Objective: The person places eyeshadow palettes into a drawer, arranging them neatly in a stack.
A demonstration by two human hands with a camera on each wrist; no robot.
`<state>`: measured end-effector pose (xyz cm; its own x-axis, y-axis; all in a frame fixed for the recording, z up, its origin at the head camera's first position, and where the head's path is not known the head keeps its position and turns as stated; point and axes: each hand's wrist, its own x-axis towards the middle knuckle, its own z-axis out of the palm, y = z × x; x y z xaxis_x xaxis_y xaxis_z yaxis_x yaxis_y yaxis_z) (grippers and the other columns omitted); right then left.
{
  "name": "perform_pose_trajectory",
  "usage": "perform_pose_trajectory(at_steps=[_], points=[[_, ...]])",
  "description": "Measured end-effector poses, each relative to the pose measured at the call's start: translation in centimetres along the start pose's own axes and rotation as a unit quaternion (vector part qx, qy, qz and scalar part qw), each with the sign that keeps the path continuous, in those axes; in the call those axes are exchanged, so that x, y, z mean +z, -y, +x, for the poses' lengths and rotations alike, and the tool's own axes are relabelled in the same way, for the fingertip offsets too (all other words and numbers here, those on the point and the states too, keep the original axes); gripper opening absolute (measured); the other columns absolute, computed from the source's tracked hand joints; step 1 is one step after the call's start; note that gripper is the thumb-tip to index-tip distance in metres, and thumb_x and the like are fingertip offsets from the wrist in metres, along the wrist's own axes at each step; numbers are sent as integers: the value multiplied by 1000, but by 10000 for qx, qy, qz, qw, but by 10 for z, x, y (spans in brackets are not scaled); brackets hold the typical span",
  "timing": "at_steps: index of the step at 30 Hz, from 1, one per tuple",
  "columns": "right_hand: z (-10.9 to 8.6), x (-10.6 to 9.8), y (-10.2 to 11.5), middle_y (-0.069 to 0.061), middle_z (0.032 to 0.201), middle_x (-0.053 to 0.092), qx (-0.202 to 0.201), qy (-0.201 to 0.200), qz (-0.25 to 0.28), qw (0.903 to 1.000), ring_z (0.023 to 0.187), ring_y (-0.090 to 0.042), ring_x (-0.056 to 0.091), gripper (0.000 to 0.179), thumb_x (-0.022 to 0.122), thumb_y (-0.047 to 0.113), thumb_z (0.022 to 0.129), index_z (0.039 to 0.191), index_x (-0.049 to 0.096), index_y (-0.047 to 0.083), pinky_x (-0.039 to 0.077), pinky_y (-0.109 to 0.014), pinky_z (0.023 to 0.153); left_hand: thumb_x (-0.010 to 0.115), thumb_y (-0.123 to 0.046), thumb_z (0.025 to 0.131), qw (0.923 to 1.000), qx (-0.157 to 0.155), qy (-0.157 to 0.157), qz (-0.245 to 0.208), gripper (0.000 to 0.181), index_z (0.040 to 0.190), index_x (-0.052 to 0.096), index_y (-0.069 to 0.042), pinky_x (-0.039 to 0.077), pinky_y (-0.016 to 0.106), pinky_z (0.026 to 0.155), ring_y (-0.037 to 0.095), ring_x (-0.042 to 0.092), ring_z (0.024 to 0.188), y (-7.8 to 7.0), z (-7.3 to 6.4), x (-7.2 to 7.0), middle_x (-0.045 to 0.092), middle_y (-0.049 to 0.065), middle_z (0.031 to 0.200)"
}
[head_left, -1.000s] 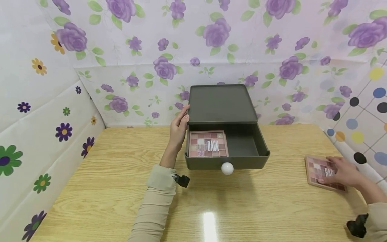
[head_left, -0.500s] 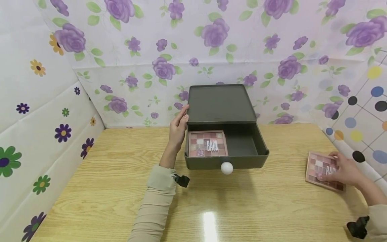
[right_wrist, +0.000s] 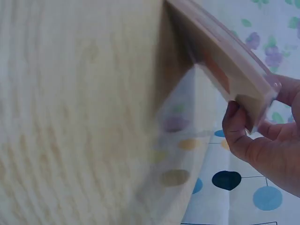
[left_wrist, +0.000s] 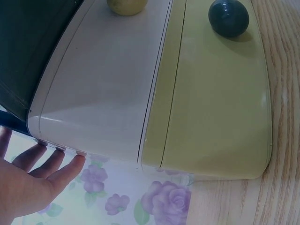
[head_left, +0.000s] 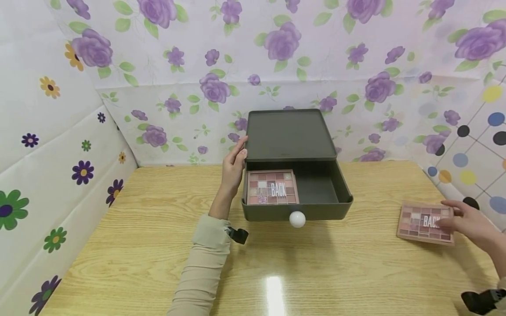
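My right hand [head_left: 470, 221] pinches the right end of a pink eyeshadow palette [head_left: 419, 223] with BACK lettered on it, at the right side of the table. In the right wrist view the palette [right_wrist: 234, 56] slants over the tabletop, its underside showing, thumb on one face and fingers on the other. A dark green drawer [head_left: 324, 212] with a white knob [head_left: 297, 219] stands pulled out of its cabinet [head_left: 290, 134]. Another similar palette [head_left: 272, 188] lies in the drawer's left half. Against the cabinet's left side, near the top, rest the extended fingers of my left hand [head_left: 233, 169].
Below the green drawer, the left wrist view shows a white drawer [left_wrist: 103, 89] with a yellow knob [left_wrist: 127, 5] and a yellow drawer [left_wrist: 215, 103] with a dark knob [left_wrist: 228, 18]. Flowered cloth [head_left: 178, 79] hangs behind the wooden table [head_left: 138, 245]; dotted cloth [head_left: 484, 162] stands at right.
My right hand has slid from across the palette to its right end, and the palette has turned and tilted a little. My left hand and the drawer look the same.
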<state>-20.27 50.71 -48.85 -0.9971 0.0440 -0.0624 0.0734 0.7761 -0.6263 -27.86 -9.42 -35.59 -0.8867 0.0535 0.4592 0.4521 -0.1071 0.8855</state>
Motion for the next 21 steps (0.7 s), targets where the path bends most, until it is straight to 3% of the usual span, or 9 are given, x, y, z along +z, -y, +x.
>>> perform_pose_trajectory(at_steps=[2, 8, 13, 16, 21], points=[[0, 0, -6, -37, 116, 38, 23, -37, 104, 9999, 76, -22, 57, 88, 63, 30, 85, 143, 7, -5, 48, -34, 61, 42, -14, 94, 10000, 3, -10, 8, 42, 135, 44, -5, 26, 22, 56, 9, 24, 52, 0, 0, 0, 37, 5, 142], [4, -1, -21, -42, 119, 33, -56, 56, 380, 9992, 78, -14, 57, 88, 61, 35, 86, 145, 6, -1, 50, -37, 64, 41, -13, 95, 10000, -32, 9, -13, 42, 136, 42, -5, 27, 23, 57, 10, 24, 53, -1, 0, 0, 35, 6, 143], [7, -3, -25, -29, 107, 53, 1, 81, 507, 9987, 72, -9, 60, 88, 61, 38, 85, 148, 5, 15, 50, -35, 60, 41, -13, 95, 10000, -36, 13, -21, 43, 137, 41, -5, 27, 23, 57, 10, 24, 53, -1, 0, 0, 34, 7, 143], [1, -6, -10, -9, 92, 64, 219, -3, 628, 9978, 69, -11, 61, 87, 62, 39, 84, 148, 5, 21, 50, -32, 57, 42, -14, 95, 10000, 6, -16, 0, 42, 136, 43, -5, 27, 21, 56, 7, 24, 52, 0, 1, 0, 36, 6, 142], [-25, -15, 48, 14, 82, 61, 310, 86, 947, 9950, 69, -3, 59, 86, 59, 34, 88, 147, 3, 7, 48, -28, 56, 43, -16, 93, 9999, 122, -83, 51, 43, 134, 45, -4, 27, 18, 54, 5, 25, 52, 2, 1, 1, 40, 5, 140]])
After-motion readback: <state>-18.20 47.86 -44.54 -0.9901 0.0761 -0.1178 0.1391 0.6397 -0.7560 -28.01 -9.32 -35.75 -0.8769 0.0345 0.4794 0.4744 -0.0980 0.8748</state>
